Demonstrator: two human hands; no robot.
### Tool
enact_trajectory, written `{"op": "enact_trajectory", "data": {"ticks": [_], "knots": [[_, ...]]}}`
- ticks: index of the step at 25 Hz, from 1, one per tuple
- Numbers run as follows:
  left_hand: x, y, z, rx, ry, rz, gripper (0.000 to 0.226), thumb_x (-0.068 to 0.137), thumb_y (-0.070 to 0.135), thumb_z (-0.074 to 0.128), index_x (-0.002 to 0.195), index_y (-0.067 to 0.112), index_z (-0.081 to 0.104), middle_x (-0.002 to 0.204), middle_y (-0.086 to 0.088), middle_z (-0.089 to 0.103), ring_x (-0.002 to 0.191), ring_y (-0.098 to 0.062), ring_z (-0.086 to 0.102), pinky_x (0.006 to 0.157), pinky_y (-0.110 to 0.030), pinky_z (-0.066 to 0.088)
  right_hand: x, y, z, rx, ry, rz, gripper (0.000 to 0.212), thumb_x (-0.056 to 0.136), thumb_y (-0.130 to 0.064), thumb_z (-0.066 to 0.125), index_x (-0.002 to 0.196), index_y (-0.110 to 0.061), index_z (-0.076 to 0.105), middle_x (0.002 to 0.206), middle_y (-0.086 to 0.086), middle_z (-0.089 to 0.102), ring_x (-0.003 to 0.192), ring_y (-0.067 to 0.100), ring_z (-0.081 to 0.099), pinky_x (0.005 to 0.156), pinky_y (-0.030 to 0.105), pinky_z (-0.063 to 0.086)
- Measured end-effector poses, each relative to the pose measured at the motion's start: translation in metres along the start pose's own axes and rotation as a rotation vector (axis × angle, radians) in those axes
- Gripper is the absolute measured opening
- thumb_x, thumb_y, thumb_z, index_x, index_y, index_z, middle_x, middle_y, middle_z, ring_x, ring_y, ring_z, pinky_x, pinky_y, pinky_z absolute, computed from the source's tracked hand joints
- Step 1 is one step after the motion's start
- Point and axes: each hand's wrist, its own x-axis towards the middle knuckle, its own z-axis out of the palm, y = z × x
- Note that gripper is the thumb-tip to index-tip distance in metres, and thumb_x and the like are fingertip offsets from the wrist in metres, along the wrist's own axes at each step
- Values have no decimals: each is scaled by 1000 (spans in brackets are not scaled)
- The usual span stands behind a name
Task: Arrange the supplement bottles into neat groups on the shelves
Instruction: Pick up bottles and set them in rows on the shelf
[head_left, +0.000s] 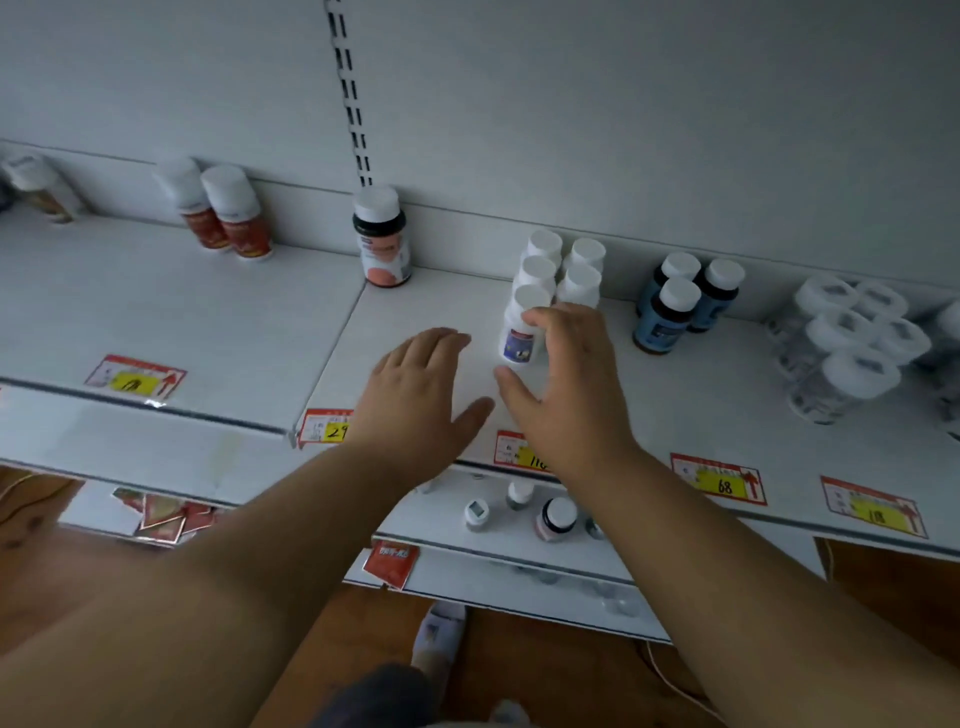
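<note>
A group of several small white bottles (563, 265) stands in two rows at the back of the white shelf (395, 317). The front bottle (515, 338) of the left row has a purple label. My right hand (569, 374) is beside it, fingers fairly straight and touching its right side, thumb spread away towards the shelf front. My left hand (423, 384) lies flat and open over the bare shelf to the left of that bottle, holding nothing. Three blue-label bottles (675, 306) stand to the right of the white group.
A dark bottle with a pink label (383, 244) stands alone at the back. Two red-label bottles (231, 215) are further left, and clear jars with white lids (844, 343) at the right. Price tags (719, 480) line the shelf edge. Loose bottles (556, 517) sit on the lower shelf.
</note>
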Motion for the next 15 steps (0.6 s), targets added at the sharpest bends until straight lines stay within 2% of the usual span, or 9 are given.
{"op": "enact_trajectory", "data": {"ticks": [3,6,8,11,13,15], "knots": [[-45,14,-23,-18,89,-27,64,90,48,58,145,23,37,147,1,43,136,-21,39,113,-38,30,-23,-19,-14,26,18,-30,48,84,-28,75,123,-10,55,129,11,49,118,25,48,97,41,48],[-93,11,-46,-71,101,-33,61,89,42,61,144,26,38,142,3,48,131,-19,45,110,-39,39,-52,-52,-25,57,2,-39,43,86,-29,73,122,-11,58,141,9,45,129,25,44,105,41,43],[-114,-2,-60,-114,126,-49,59,90,40,61,143,29,38,139,7,51,127,-15,48,104,-34,43,-67,-81,-30,94,-43,-32,47,88,-30,70,129,-14,54,147,3,41,134,20,41,109,38,40],[-138,-36,-74,-180,150,-27,54,91,40,60,140,32,41,133,11,54,119,-9,51,93,-26,44,-88,-125,-16,144,-111,22,54,90,-29,66,138,-20,43,138,0,48,126,16,45,105,37,43],[-155,-72,-86,-243,136,-33,54,89,42,62,139,36,42,129,12,55,112,-7,53,90,-27,47,-103,-158,12,119,-100,21,50,89,-24,65,135,-21,45,131,-2,50,120,15,47,100,34,45],[-172,-124,-98,-183,114,-2,55,88,44,63,139,37,43,131,9,52,113,-11,52,90,-31,46,-115,-195,52,99,-104,59,47,86,-22,64,130,-23,49,130,-4,46,118,13,46,98,29,44]]}}
